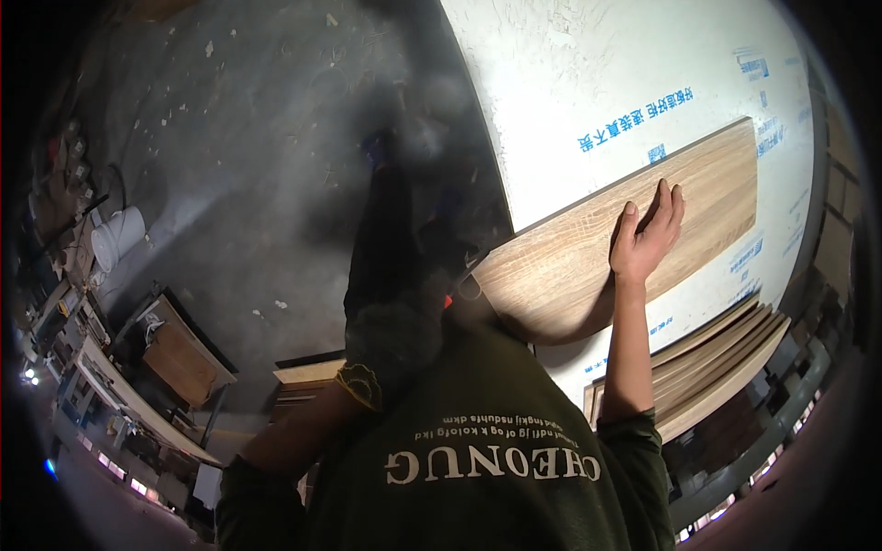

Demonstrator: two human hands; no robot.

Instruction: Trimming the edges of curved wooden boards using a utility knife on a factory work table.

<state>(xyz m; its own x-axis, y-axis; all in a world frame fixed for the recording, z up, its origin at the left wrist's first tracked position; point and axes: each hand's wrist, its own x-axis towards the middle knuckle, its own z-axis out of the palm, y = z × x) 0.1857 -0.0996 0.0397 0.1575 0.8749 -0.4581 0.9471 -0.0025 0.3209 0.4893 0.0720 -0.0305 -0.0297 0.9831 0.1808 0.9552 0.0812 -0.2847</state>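
Head view: right hand (646,241), nearer, lies ungripping atop the wooden board (551,271), whose long axis slants from the white table's (588,64) left edge rightward; left hand's (395,356) grip I cannot tell.

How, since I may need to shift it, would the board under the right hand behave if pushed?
The board is probably stiff: its far edge looks straight. Lying flat on the white sheet, it likely won't roll. Its smooth-looking face may be slippery.

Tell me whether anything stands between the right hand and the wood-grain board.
Nothing visible does: the right hand is over the wood-grain board and appears to rest on its upper face, with no other object between them.
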